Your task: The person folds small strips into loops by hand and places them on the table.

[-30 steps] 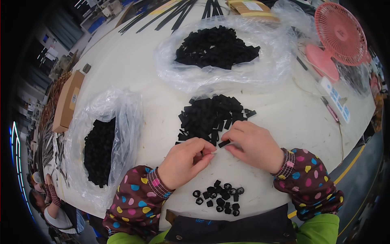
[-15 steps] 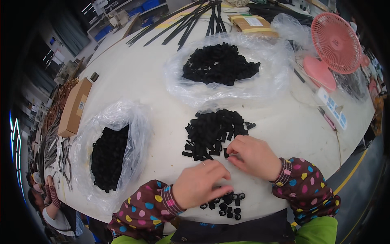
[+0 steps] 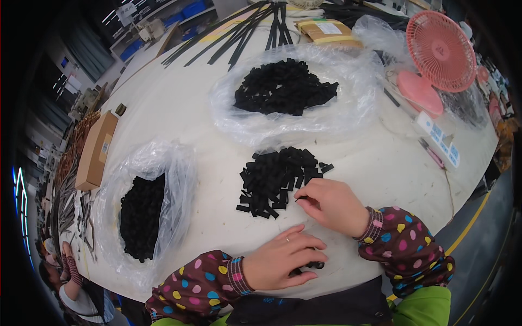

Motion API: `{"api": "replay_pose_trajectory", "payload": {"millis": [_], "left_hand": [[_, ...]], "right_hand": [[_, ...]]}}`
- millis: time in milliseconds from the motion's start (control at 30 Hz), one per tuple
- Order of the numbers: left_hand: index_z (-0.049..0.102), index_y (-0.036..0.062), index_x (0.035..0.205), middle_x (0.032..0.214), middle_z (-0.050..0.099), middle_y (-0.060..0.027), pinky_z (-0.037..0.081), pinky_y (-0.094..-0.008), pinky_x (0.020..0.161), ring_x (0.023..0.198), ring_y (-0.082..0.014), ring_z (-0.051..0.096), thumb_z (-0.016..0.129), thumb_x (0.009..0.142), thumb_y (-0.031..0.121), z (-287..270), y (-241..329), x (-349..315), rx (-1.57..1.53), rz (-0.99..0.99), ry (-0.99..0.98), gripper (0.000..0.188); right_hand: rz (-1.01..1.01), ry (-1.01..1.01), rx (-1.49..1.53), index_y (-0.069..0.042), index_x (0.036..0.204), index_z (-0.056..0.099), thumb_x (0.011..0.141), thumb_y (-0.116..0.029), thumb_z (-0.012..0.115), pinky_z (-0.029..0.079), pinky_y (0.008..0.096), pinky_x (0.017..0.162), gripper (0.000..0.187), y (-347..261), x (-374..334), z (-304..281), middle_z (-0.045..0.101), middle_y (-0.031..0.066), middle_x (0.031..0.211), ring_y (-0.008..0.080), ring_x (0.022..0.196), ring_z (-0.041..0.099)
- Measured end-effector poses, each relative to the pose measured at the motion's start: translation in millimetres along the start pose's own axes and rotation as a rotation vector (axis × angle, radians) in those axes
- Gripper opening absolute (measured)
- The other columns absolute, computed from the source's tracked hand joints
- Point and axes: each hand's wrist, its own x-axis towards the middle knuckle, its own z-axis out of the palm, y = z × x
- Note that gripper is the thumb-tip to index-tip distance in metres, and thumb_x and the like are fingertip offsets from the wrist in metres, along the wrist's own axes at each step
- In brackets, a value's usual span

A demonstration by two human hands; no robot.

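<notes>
A loose heap of short, flat black strip pieces (image 3: 274, 176) lies on the white table before me. My right hand (image 3: 334, 206) is at the heap's near right edge, thumb and forefinger pinched on one short black strip piece (image 3: 299, 199), only its end showing. Closer to me, my left hand (image 3: 285, 258) rests low over several small black rings (image 3: 314, 265), its fingers apart and curved. Most of the rings are hidden beneath the palm and fingers. Both forearms wear dark sleeves with coloured dots.
Two clear plastic bags, one at the far middle (image 3: 353, 108) and one at the left (image 3: 182, 190), hold many black pieces. A cardboard box (image 3: 98, 152) lies far left. At the right are a pink fan (image 3: 440, 50), a white power strip (image 3: 439, 138) and pink-handled snips (image 3: 433, 155).
My left hand has moved right and come down over the rings, which were spread in the open before. My right hand has drawn slightly toward me, off the heap. The view has shifted slightly.
</notes>
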Motion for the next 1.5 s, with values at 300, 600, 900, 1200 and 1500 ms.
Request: {"api": "replay_pose_trajectory", "payload": {"millis": [300,600,900,1200,1500], "left_hand": [[0.055,0.0005,0.093,0.09,0.06,-0.005,0.048,-0.022,0.07,0.079,-0.0089,0.057,0.065,0.081,0.01,-22,-17,-7,-0.725,-0.578,0.545,0.018],[0.054,0.0,0.093,0.083,0.061,-0.0036,0.048,-0.0212,0.071,0.076,-0.008,0.059,0.061,0.084,0.009,-33,-28,-8,-0.933,-0.686,0.425,0.014],[0.059,-0.0013,0.099,0.084,0.063,-0.0079,0.051,-0.024,0.065,0.071,-0.0125,0.062,0.06,0.084,0.015,-35,-13,-8,-0.339,-0.602,0.339,0.022],[0.06,0.0001,0.105,0.084,0.065,-0.0098,0.051,-0.0235,0.063,0.071,-0.0112,0.063,0.056,0.086,0.015,-32,-15,-10,-0.329,-0.675,0.261,0.024],[0.058,0.0012,0.11,0.086,0.067,-0.0084,0.049,-0.0203,0.068,0.075,-0.0088,0.064,0.051,0.087,0.01,-35,-24,-12,-0.506,-0.65,0.204,0.025]], "right_hand": [[-0.18,0.173,0.084,-0.002,0.102,0.06,0.073,-0.001,0.061,0.047,0.0309,0.064,0.029,-31,-3,7,0.056,0.0086,0.086,0.0242,0.077,0.055],[-0.058,0.032,0.277,-0.007,0.103,0.063,0.074,0.002,0.06,0.047,0.0262,0.064,0.03,-27,4,-1,0.056,0.0076,0.087,0.0191,0.075,0.056],[-0.045,-0.007,0.133,-0.009,0.087,0.062,0.076,-0.013,0.062,0.046,0.0299,0.058,0.012,-26,0,-5,0.057,0.0032,0.076,0.0209,0.07,0.058],[-0.339,0.064,-0.18,-0.008,0.088,0.059,0.072,-0.008,0.058,0.046,0.0283,0.06,0.016,-28,-8,-7,0.054,0.0013,0.077,0.0179,0.071,0.056],[-0.378,0.072,-0.149,-0.009,0.088,0.059,0.072,-0.01,0.06,0.045,0.0274,0.061,0.016,-22,-5,-3,0.054,0.0002,0.077,0.0158,0.072,0.056]]}}
